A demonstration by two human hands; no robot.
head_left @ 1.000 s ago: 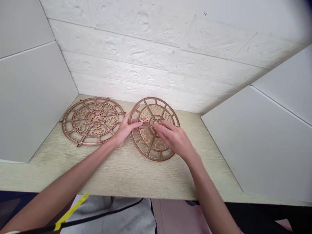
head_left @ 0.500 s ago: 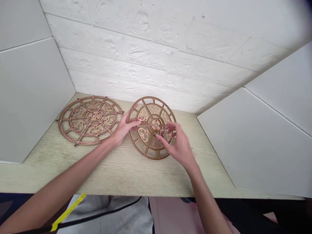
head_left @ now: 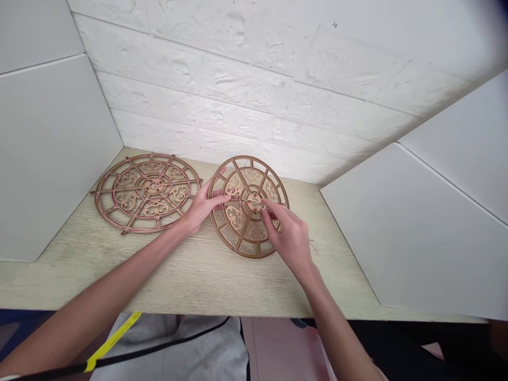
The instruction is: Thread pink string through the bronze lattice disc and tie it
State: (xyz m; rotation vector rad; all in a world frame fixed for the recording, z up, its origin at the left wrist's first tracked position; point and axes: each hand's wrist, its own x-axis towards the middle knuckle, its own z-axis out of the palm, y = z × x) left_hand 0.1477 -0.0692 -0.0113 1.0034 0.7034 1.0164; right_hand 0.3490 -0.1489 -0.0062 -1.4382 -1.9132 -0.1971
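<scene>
A round bronze-coloured openwork frame (head_left: 238,244) with spokes and scroll ornaments is held tilted up above the table. My left hand (head_left: 204,207) grips its left rim, thumb in front and fingers behind. At the frame's hub, the thumb and forefinger of my right hand (head_left: 286,228) pinch a thin pale wire (head_left: 254,200) that runs across the centre. The fingertips partly cover the wire's end. To the left, a second, similar round frame (head_left: 147,229) lies flat on the table, with pinkish wire along its rings and small tabs at its edge.
The light wooden table (head_left: 222,286) ends at a white brick-pattern wall (head_left: 246,84). Grey-white panels stand at the left (head_left: 55,159) and right (head_left: 428,227). A thin piece of wire (head_left: 314,247) lies right of my right wrist. A black cord (head_left: 166,350) with a yellow tag (head_left: 115,338) crosses below the table edge.
My right hand's thumb and forefinger have moved in toward the hub and closed on the wire, whose loop now looks flatter. My left hand keeps its hold on the rim.
</scene>
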